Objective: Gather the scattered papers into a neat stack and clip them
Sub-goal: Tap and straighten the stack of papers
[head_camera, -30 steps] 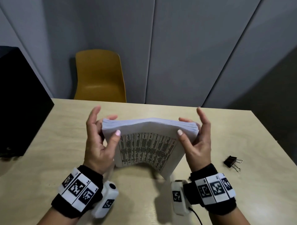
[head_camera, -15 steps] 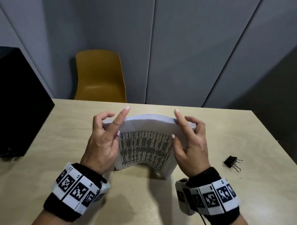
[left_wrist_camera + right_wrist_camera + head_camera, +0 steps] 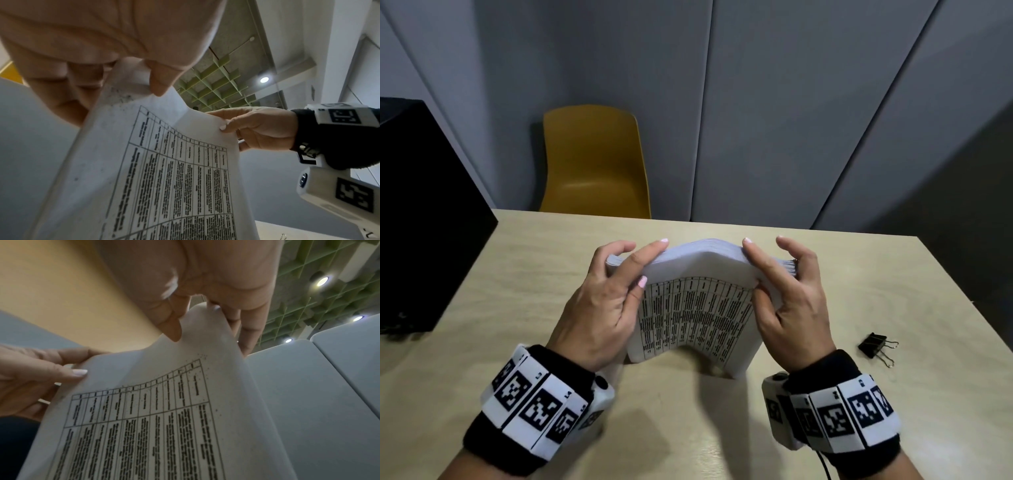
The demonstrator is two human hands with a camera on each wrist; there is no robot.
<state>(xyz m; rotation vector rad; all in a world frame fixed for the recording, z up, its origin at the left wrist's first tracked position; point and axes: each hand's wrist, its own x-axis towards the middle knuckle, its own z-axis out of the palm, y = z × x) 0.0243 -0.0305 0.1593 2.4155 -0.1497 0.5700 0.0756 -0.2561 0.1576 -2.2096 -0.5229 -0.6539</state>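
Observation:
A thick stack of papers [image 3: 695,308] stands on its lower edge on the wooden table [image 3: 688,428], bowed, with a printed table facing me. My left hand [image 3: 645,265] grips its upper left corner, thumb on the front and fingers curled over the top edge. At the upper right corner my right hand [image 3: 753,267] holds it the same way. The left wrist view shows the left thumb pinching the sheet [image 3: 174,178], and the right wrist view shows the right thumb and fingers pinching it [image 3: 164,426]. A black binder clip [image 3: 876,347] lies on the table right of my right hand.
A yellow chair [image 3: 595,161] stands behind the table's far edge. A large black box [image 3: 424,222] sits on the table at the far left. Grey wall panels close off the back.
Both hands have shifted from flanking the stack's sides with straight fingers to curling their fingers over its top edge. The stack stays upright on the table; the clip has not moved.

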